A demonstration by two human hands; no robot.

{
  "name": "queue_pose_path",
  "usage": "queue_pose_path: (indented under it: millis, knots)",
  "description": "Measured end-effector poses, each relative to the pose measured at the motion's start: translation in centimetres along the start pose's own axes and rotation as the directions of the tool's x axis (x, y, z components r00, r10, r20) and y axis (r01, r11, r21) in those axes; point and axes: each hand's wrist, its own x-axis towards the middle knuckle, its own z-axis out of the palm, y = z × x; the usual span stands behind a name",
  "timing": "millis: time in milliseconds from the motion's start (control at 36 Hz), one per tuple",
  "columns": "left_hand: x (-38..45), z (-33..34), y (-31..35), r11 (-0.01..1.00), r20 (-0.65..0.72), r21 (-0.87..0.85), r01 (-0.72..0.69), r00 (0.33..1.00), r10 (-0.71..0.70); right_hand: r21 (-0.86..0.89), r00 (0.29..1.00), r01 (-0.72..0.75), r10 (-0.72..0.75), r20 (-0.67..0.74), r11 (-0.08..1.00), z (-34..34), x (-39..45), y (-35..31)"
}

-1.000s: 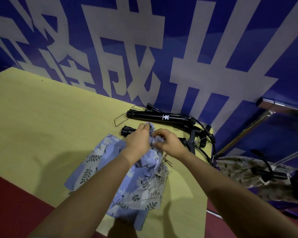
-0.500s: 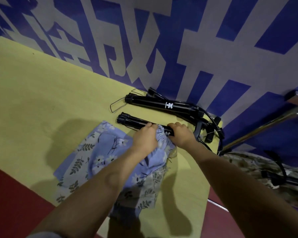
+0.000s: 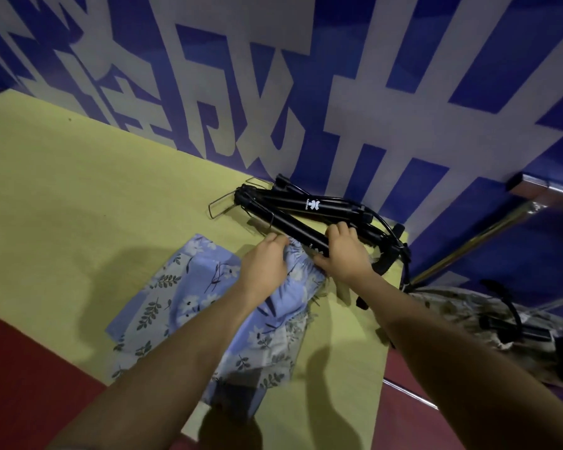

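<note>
1. Left hand [image 3: 265, 264] grips the gathered edge of the floral cloth [image 3: 189, 297], fingers curled into it.
2. Right hand [image 3: 345, 251], just beside it, wraps its fingers over the black tube [image 3: 293, 228].
3. The cloth spreads back under the left forearm on the table [image 3: 78, 206].
4. A second stand [image 3: 325, 206] lies just beyond the right hand.

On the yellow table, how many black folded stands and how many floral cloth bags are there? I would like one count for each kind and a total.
Black folded stand: 2, the second gripped by the right hand.
Blue floral cloth bag: 1, held by the left hand.
Total: 3
</note>
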Motion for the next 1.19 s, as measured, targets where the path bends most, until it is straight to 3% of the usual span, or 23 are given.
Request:
queue_pose_path:
  millis: [306,444,583,778,1000,1111,1194]
  knots:
    - [-2.8,-1.0,0.2,0.995,0.013,-0.094,-0.015,1.0,0.016,0.154,0.983,-0.144,0.159,-0.09,0.978,-3.6,-5.9,-1.2]
    - [-4.2,-1.8,0.4,0.975,0.024,-0.223,-0.017,0.999,0.023,0.2,0.987,-0.107,0.129,-0.097,0.974,-4.6,-8.8,-1.0]
    - [-5.5,-3.1,0.5,0.937,0.028,-0.35,0.0,1.0,0.01,0.131,0.99,-0.081,0.095,-0.106,0.988,-5.6,-11.6,-0.9]
    - [-6.6,-4.6,-0.7,0.928,0.066,-0.361,0.089,0.995,-0.069,0.092,0.992,-0.056,0.066,-0.106,0.994,-5.7,-14.1,-1.0]
    - [-7.0,-5.4,-2.7,0.893,-0.029,-0.44,0.092,0.993,-0.116,0.044,0.987,-0.012,0.018,-0.157,0.999,-5.5,-15.4,-1.9]
    - [-7.2,-6.3,-3.7,0.877,-0.028,-0.479,0.031,0.998,-0.051,-0.046,0.988,0.021,-0.028,-0.154,0.999,-5.2,-15.9,-1.7]
    - [-6.9,-6.4,-4.1,0.927,-0.016,-0.374,-0.018,1.0,0.013,-0.152,0.988,0.051,-0.072,-0.136,0.987,-5.1,-16.1,-1.8]
